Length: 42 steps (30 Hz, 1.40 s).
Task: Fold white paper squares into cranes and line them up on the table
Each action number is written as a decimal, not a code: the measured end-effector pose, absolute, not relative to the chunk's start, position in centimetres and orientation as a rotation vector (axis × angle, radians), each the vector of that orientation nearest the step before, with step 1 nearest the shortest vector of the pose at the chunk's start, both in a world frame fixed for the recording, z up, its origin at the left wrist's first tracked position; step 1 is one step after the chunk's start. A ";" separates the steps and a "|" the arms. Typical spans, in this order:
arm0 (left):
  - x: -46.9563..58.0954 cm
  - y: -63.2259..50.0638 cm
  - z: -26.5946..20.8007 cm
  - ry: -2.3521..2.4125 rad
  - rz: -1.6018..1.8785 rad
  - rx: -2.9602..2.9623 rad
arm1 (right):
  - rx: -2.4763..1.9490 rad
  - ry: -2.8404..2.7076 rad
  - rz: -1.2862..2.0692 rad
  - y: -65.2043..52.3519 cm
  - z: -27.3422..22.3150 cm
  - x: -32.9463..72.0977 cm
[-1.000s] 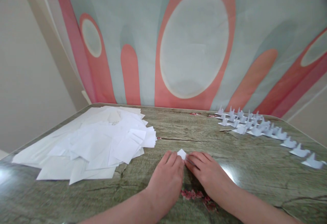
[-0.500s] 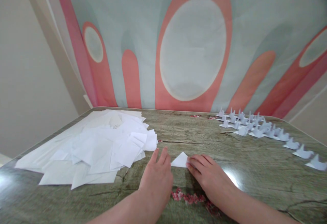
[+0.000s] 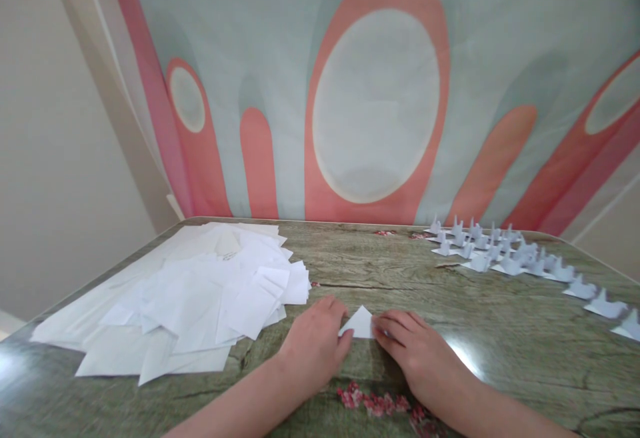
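A small white sheet of paper folded into a triangle (image 3: 362,324) is between my two hands, its point facing away from me. My left hand (image 3: 317,335) is at its left corner, thumb and curled fingers closing around that edge. The right corner is pinched by my right hand (image 3: 407,341), whose fingertips cover that end of the paper. Both forearms come in from the near edge of the table.
A wide, untidy pile of white paper sheets (image 3: 195,298) covers the table's left side. Several folded paper cranes (image 3: 510,261) stand in rows at the right. Behind the wood-patterned table (image 3: 350,261) hangs a coral and grey-green backdrop (image 3: 280,38).
My left hand has gone from lying with fingers stretched out to curling its fingers and thumb at the paper's left corner. The right hand keeps its pinch. The whole view has shifted slightly.
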<state>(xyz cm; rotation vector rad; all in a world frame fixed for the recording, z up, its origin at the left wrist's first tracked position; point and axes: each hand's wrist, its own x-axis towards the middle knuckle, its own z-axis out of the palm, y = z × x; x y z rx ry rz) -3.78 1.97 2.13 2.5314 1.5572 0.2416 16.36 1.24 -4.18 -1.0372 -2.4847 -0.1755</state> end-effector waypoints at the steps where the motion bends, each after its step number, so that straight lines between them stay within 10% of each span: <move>1: -3.8 2.2 1.8 1.557 0.314 2.462 | -1.036 -2.463 -0.131 1.3 -4.1 16.4; 17: -3.8 2.9 0.1 1.529 0.401 2.218 | -1.169 -2.226 0.370 2.4 -3.6 16.9; 42: -3.5 3.0 -0.4 1.144 0.770 2.175 | -0.958 -2.234 0.187 2.6 -3.4 17.3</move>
